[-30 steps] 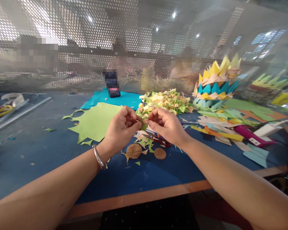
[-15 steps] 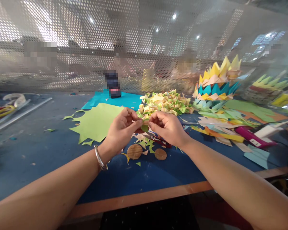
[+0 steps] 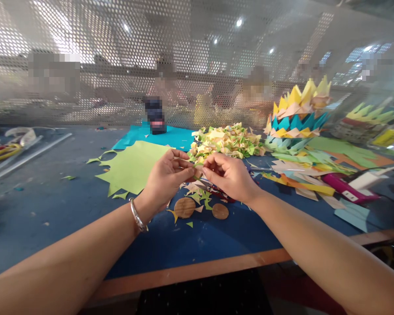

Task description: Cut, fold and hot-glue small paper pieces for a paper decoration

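Observation:
Between my two hands is a small green and pale pink paper piece (image 3: 198, 169), pinched from both sides. My left hand (image 3: 170, 171), with a silver bracelet at the wrist, grips its left end. The fingertips of my right hand (image 3: 228, 174) close on its right end. Below them, two round wooden discs, a larger one (image 3: 184, 207) and a smaller one (image 3: 220, 211), lie among paper scraps. Behind my hands rises a heap of small folded paper pieces (image 3: 228, 140). A light green sheet with a notched edge (image 3: 134, 168) lies beside my left hand.
A blue sheet (image 3: 128, 138) bears a dark object (image 3: 158, 124) at the back. Stacked zigzag paper rings (image 3: 297, 120) stand at the right, near paper strips, a magenta device (image 3: 343, 188) and cables. Clear strips and yellow bands lie far left. A perforated metal screen (image 3: 118, 83) stands behind.
The small paper piece has turned between my fingertips and shows less of its green face. Both hands stay in nearly the same place.

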`<state>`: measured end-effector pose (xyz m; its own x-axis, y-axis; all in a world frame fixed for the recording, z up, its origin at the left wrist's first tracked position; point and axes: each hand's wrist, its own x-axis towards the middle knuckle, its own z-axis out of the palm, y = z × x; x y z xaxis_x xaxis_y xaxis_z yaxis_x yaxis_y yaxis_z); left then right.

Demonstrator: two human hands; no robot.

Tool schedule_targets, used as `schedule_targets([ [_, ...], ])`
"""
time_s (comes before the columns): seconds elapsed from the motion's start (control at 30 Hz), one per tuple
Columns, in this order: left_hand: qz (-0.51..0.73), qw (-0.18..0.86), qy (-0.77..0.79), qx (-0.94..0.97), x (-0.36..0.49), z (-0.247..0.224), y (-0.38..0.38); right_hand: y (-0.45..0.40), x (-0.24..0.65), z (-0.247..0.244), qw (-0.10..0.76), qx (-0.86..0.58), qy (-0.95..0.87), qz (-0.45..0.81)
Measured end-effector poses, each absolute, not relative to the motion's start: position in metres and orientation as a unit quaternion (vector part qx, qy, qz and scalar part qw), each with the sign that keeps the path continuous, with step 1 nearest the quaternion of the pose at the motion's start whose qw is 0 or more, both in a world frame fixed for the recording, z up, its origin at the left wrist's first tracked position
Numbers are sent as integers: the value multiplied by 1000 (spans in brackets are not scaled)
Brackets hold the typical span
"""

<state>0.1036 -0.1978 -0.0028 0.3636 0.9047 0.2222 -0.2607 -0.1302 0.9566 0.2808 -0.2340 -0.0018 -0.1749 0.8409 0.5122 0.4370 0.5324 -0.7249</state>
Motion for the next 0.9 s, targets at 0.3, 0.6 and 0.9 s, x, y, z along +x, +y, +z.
schedule_targets([
  [0.3,522,522,284,612,104,-2,-200,-233,282,-3,465,-438,-741,208],
  [0.6,522,525,279,612,105,-4,-205,-234,280,-1,476,-433,-738,203],
  [0.9,499,636,315,497,108,0,-212,-235,281,0,463,-433,-754,171],
])
